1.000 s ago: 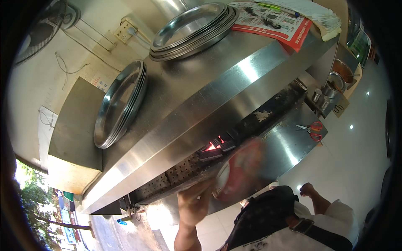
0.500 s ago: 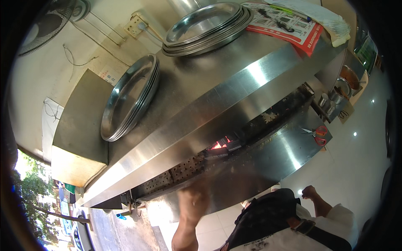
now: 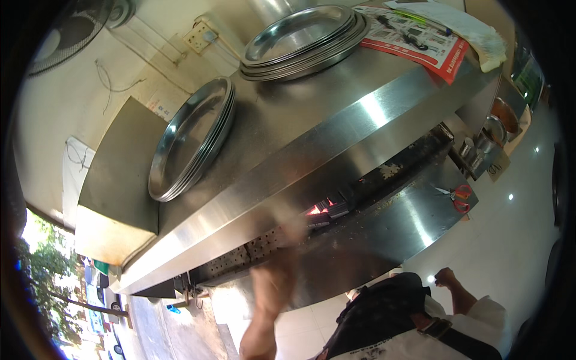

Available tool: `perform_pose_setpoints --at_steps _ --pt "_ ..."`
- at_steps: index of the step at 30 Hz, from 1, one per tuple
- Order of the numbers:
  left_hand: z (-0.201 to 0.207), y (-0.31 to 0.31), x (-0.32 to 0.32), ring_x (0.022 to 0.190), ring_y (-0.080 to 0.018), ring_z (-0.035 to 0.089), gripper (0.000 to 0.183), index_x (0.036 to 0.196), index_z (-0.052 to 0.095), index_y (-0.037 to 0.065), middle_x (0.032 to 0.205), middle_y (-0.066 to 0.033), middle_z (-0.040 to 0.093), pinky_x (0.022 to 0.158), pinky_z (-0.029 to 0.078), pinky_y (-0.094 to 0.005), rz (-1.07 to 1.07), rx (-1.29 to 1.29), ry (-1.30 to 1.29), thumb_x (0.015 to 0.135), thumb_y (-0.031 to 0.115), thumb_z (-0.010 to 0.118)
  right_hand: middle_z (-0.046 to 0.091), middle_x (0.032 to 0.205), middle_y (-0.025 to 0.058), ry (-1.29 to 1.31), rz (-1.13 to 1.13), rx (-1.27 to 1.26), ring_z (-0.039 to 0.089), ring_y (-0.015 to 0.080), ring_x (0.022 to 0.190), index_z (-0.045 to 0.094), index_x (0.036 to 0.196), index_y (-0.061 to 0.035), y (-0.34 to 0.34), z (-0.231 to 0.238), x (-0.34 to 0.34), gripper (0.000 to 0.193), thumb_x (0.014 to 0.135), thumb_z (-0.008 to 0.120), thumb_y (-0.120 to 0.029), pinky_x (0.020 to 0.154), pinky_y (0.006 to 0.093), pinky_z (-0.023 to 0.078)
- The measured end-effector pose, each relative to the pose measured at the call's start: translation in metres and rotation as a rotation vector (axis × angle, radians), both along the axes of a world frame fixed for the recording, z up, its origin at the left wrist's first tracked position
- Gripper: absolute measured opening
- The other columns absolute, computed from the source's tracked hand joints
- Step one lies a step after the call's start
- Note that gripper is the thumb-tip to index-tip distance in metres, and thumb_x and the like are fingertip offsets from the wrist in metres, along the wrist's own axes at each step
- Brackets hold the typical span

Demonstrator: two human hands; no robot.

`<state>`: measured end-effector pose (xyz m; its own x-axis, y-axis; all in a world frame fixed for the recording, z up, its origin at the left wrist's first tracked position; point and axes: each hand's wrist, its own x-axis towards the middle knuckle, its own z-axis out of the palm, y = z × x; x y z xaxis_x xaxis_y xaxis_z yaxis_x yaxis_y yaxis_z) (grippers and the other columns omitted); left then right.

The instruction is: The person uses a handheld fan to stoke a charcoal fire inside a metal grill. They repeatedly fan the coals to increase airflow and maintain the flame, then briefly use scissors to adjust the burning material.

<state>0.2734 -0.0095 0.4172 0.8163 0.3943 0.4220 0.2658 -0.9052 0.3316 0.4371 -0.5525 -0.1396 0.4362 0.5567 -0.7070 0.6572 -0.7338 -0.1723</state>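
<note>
"Risk?"
"Left hand (image 3: 276, 273) could get burned, glowing coals (image 3: 327, 210) being so near."
"Coals where?"
"In the grill (image 3: 258, 249), just up-right of the left hand; right hand (image 3: 445, 277) well away."
"Grip?"
"Hands apart. Left blurred, right small: can't tell if either's gripping."

A stack of steel trays (image 3: 300, 37) sits along the counter's (image 3: 288, 114) back edge, a second stack (image 3: 193, 139) nearer its left end. At the right corner lie a red-bordered leaflet (image 3: 443, 55), pale papers (image 3: 480, 37) and a green pen (image 3: 420, 21). Red-handled scissors (image 3: 454, 194) rest by the lower ledge's (image 3: 414, 217) right edge.
</note>
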Motion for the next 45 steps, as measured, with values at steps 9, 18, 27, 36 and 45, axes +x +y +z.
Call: perform_pose_setpoints --at_steps 9,18,27,36,45 --pt "-0.011 0.009 -0.005 0.059 -0.0261 0.070 0.023 0.088 0.073 0.000 0.084 -0.0200 0.074 0.051 0.054 -0.0359 -0.073 0.167 0.007 0.081 -0.011 0.055 0.076 0.095 0.0087 -0.069 0.130 -0.007 0.073 0.0334 0.093 0.078 0.095 -0.0177 0.013 0.003 0.001 0.028 0.081 0.075 -0.041 0.079 0.0479 0.060" --pt "-0.009 0.021 -0.013 0.064 -0.0261 0.073 0.025 0.092 0.078 0.000 0.085 -0.0181 0.076 0.063 0.059 -0.0355 -0.047 0.145 -0.078 0.081 -0.011 0.059 0.077 0.090 0.0060 0.039 -0.061 0.032 0.075 0.0261 0.082 0.078 0.091 -0.0150 -0.007 -0.007 -0.011 0.019 0.086 0.073 -0.033 0.072 0.0407 0.061" --pt "-0.011 0.021 -0.007 0.087 -0.0298 0.074 0.022 0.103 0.080 0.006 0.095 -0.0177 0.076 0.093 0.055 -0.0441 0.330 -0.130 -0.004 0.085 0.000 0.068 0.076 0.090 0.0059 0.039 -0.076 0.015 0.074 0.0288 0.085 0.078 0.091 -0.0172 0.007 -0.006 -0.014 0.023 0.080 0.077 -0.038 0.074 0.0426 0.060" --pt "-0.014 0.028 -0.006 0.072 -0.0292 0.072 0.015 0.096 0.077 0.007 0.091 -0.0174 0.074 0.063 0.058 -0.0419 0.202 0.008 0.145 0.084 0.000 0.071 0.076 0.093 0.0082 -0.023 0.014 -0.072 0.074 0.0321 0.090 0.079 0.092 -0.0174 0.011 0.013 -0.002 0.026 0.079 0.077 -0.040 0.078 0.0452 0.060" --pt "0.014 -0.012 0.008 0.084 -0.0301 0.075 0.035 0.102 0.079 0.004 0.098 -0.0194 0.077 0.076 0.060 -0.0395 0.005 -0.143 -0.027 0.078 -0.011 0.058 0.076 0.090 0.0082 0.104 -0.337 0.161 0.074 0.0326 0.088 0.079 0.090 -0.0169 -0.022 -0.043 0.000 0.026 0.076 0.077 -0.038 0.076 0.0452 0.060"
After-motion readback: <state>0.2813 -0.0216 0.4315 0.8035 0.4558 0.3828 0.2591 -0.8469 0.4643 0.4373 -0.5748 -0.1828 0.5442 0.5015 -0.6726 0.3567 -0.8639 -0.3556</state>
